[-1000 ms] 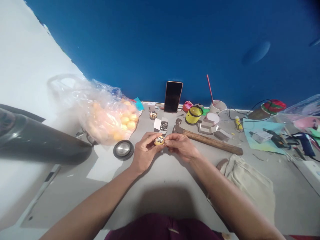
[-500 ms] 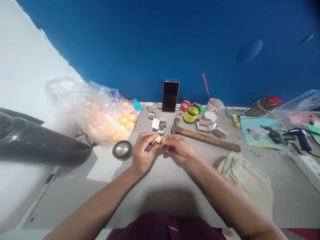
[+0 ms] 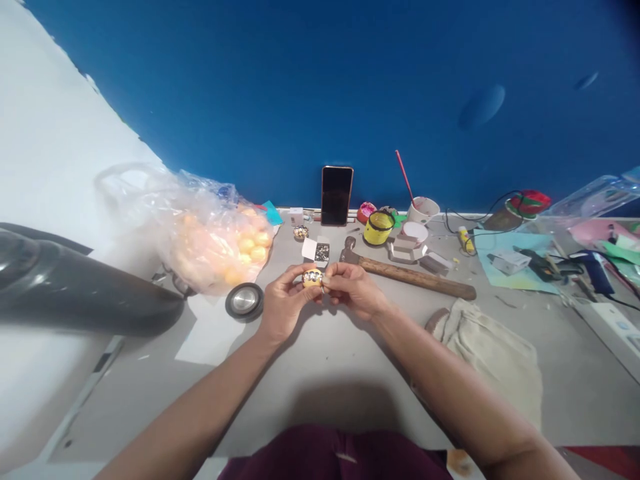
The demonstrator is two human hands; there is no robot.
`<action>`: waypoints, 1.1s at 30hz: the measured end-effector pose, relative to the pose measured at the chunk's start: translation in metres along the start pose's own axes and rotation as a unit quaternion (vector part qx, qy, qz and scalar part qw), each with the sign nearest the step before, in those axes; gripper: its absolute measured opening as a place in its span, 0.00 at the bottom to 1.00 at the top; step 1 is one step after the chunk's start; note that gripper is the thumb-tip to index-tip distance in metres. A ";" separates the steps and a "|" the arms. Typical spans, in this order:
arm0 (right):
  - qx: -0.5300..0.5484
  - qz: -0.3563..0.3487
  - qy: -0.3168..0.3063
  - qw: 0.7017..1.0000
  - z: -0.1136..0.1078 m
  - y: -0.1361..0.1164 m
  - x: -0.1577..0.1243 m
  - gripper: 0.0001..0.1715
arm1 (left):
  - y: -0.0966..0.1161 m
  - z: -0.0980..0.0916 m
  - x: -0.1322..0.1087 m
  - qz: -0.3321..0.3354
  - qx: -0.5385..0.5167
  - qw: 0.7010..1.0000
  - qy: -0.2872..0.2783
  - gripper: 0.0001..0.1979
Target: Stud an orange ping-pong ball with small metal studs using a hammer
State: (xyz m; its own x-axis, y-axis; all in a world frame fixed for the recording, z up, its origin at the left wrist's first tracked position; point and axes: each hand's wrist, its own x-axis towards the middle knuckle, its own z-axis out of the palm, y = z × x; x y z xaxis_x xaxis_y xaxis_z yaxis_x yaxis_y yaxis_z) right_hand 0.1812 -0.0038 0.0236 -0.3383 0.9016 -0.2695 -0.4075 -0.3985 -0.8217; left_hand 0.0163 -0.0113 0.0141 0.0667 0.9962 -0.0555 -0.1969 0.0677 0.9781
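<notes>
A yellow-orange ball [image 3: 313, 280] with shiny metal studs, which look like thumbtacks, sits between the fingers and thumb of my left hand [image 3: 286, 303]. My right hand [image 3: 356, 291] is closed in a pinch at the ball's right side; whatever lies between its fingertips is too small to make out. Just beyond the ball stands an opened small box [image 3: 323, 255] full of shiny metal pieces. A second studded ball [image 3: 301, 232] rests farther back on the table. To the left of my left hand lies a round dark lid with a metal centre [image 3: 245, 301].
A hammer [image 3: 415, 277] lies right of the box, with a beige cloth [image 3: 493, 360] nearer me. A plastic bag of orange balls [image 3: 215, 240] and a dark cylinder [image 3: 85, 287] stand left. A phone [image 3: 337, 196] leans on the wall beside a yellow cup [image 3: 379, 229].
The ball has turned in my left hand, so a row of studs now faces up. Both hands stay close together around it. The whole view has shifted slightly.
</notes>
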 end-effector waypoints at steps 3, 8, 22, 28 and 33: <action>0.006 -0.008 -0.019 1.000 0.000 -0.001 -0.002 0.22 | -0.002 -0.003 0.001 -0.015 -0.031 0.999 -0.026 0.23; -0.010 -0.004 -0.006 1.000 -0.002 0.003 0.000 0.23 | -0.002 -0.004 0.000 0.023 0.018 0.999 -0.032 0.22; -0.035 -0.022 -0.027 0.999 -0.006 -0.001 0.000 0.18 | 0.000 -0.002 0.000 -0.073 -0.119 0.988 -0.069 0.23; -0.077 -0.033 -0.044 0.995 -0.007 0.005 0.003 0.17 | 0.001 0.000 0.002 -0.096 -0.113 0.988 -0.042 0.20; -0.099 -0.025 -0.017 0.995 -0.007 0.006 0.004 0.17 | -0.001 0.000 0.005 -0.134 -0.136 0.981 -0.044 0.21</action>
State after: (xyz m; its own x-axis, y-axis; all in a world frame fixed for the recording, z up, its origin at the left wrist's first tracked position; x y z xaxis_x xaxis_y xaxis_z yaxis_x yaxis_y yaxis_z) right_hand 0.1838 -0.0018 0.0141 -0.3512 0.9123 -0.2106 -0.2513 -0.3085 -0.9174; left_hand 0.0167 -0.0064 0.0124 0.2333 0.9332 -0.2734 -0.4139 0.3497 0.8405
